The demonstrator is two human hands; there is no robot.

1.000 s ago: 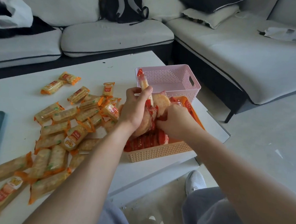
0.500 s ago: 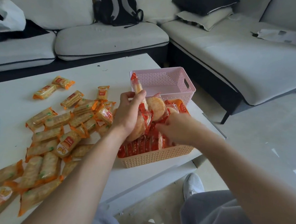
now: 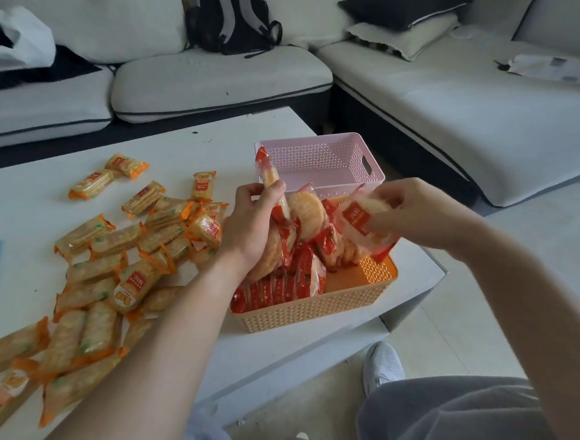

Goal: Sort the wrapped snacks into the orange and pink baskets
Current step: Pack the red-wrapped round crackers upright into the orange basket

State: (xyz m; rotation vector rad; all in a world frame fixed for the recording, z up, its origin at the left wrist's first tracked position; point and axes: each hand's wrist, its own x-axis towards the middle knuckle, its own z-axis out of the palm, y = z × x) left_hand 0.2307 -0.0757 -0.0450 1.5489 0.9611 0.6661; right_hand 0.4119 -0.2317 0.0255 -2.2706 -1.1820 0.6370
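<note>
Soft, even daylight filled the room, with one bright patch glowing on the inner wall of the orange basket [image 3: 377, 270] at right and small glints on the near floor [image 3: 316, 410]. Shadows stayed faint, darkest beneath the sofa [image 3: 461, 111] at far right. The left hand [image 3: 250, 230], the right hand [image 3: 416, 211] and the red packs [image 3: 359, 221] they gripped were fairly sharp at centre, while snacks [image 3: 2, 388] at near left smeared into blur. Wide-angle distortion bowed the table [image 3: 25, 201] edge and the sofa's lines toward the frame's edges.
</note>
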